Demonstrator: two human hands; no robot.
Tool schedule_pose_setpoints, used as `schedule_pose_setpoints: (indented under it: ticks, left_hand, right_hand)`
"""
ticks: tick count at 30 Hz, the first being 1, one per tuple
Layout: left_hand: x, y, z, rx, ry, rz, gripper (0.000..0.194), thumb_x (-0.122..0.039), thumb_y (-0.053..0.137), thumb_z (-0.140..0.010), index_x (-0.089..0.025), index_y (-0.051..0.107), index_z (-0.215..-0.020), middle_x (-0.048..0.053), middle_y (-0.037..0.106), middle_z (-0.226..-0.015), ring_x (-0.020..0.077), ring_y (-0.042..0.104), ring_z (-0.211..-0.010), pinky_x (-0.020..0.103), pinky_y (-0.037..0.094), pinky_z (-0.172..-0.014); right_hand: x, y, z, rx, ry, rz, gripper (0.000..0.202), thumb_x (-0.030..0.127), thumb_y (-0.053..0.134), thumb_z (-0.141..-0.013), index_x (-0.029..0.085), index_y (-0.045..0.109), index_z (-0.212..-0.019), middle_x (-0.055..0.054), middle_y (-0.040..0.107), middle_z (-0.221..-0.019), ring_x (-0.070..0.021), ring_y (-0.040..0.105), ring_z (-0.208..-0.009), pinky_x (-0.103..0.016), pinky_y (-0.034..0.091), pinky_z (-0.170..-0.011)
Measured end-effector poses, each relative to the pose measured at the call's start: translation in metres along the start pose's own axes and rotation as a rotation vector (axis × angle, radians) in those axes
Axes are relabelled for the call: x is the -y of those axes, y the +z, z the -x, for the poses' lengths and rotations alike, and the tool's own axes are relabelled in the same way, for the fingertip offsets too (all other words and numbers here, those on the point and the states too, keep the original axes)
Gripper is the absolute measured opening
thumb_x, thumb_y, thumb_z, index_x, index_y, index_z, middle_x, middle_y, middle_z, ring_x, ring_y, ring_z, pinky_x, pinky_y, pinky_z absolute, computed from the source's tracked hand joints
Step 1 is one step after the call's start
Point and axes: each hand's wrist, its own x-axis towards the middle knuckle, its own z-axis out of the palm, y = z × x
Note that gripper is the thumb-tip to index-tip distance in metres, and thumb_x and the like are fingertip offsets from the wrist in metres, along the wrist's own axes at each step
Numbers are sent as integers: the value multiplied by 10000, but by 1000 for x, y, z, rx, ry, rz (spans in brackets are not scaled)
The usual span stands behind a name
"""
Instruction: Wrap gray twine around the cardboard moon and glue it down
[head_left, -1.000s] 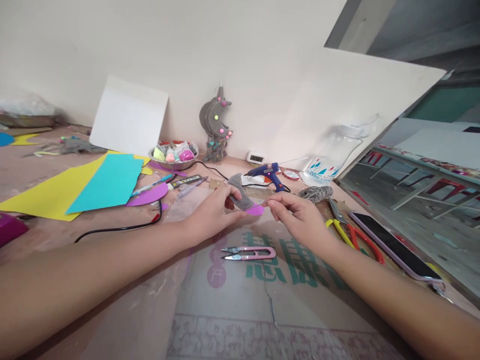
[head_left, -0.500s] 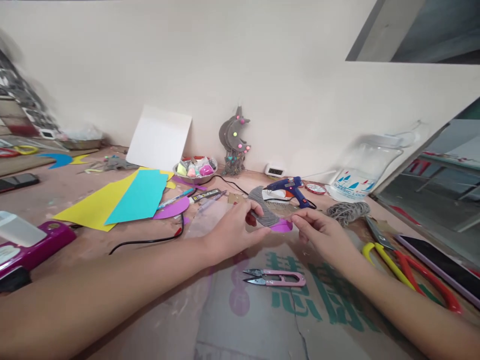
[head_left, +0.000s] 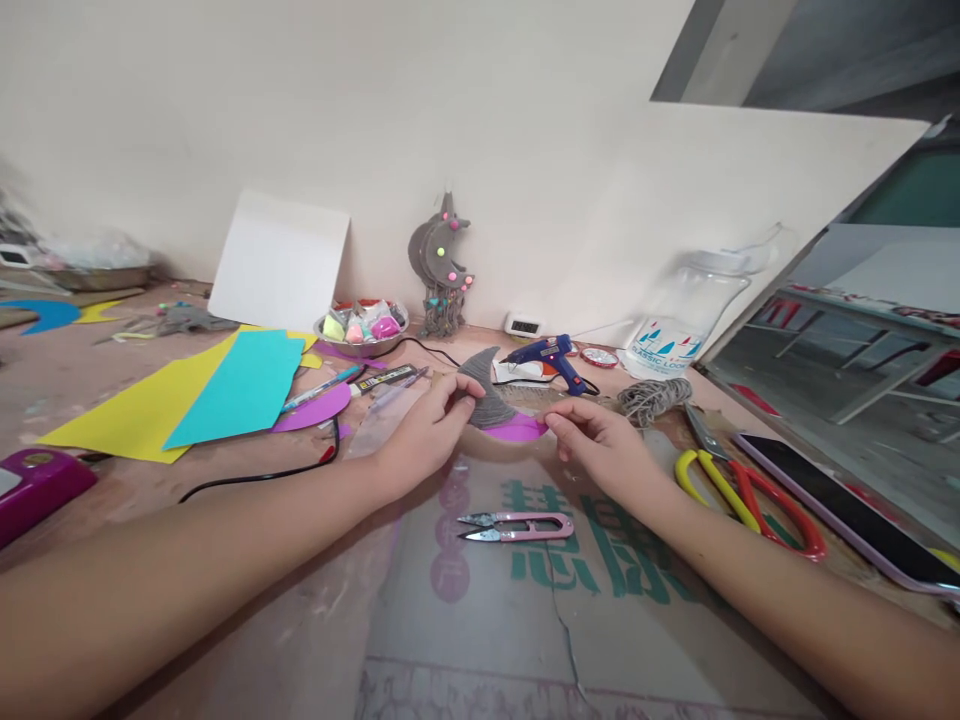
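Observation:
My left hand (head_left: 431,425) is closed on the edge of a purple crescent (head_left: 519,430), most of which is wrapped in grey yarn (head_left: 487,390). Only the crescent's right end shows bare purple. At that end, the fingertips of my right hand (head_left: 589,435) are pinched together on what looks like the yarn's strand, which is too thin to follow clearly. Below both hands, a pair of pink thread snips (head_left: 525,527) lies on a printed plastic sheet (head_left: 450,640), blades pointing left. A loose dark strand runs down the sheet from near the snips.
Behind the hands are a blue glue gun (head_left: 551,355), a bowl of coloured clay (head_left: 362,345) and a finished moon ornament (head_left: 442,260). To the right are a yarn bundle (head_left: 654,400), scissors (head_left: 780,510), a phone (head_left: 847,510) and a plastic jug (head_left: 679,320). Coloured paper (head_left: 240,390) lies left.
The whole view has shifted, so things appear farther left. The crescent now stands more upright with its wrapped face towards me, and the left fingers grip its left edge.

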Motion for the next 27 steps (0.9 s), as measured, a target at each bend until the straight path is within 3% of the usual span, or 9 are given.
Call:
schedule_pose_setpoints:
  ticks: [5,15,27]
  left_hand:
    - [-1,1,1,13,27,-36,173,-203,351,-855,-203,501,-941,12,533,-952,136,476,-952,254,346,-859]
    - [-5,0,3,57,24,-70,182,-186,335,-847,-204,497,-928,11,529,-925,138,484,-936,251,372,-830]
    - [-3,0,2,97,74,-94,172,-150,340,-833,-198,489,-904,-5,521,-854,121,478,-838,231,386,-763]
  right_hand:
    - [-1,0,-1,6,-12,89,225,392,478,-810,194,584,-795,19,540,-613,-108,473,-493,-232,387,-489]
    - [-2,1,-2,3,-13,107,211,359,486,-808,190,612,-794,-7,634,-735,-107,503,-527,-234,408,-528]
    - [-7,2,-2,-13,-53,90,219,365,484,-822,189,614,-800,-8,643,-731,-118,526,-579,-241,408,-560]
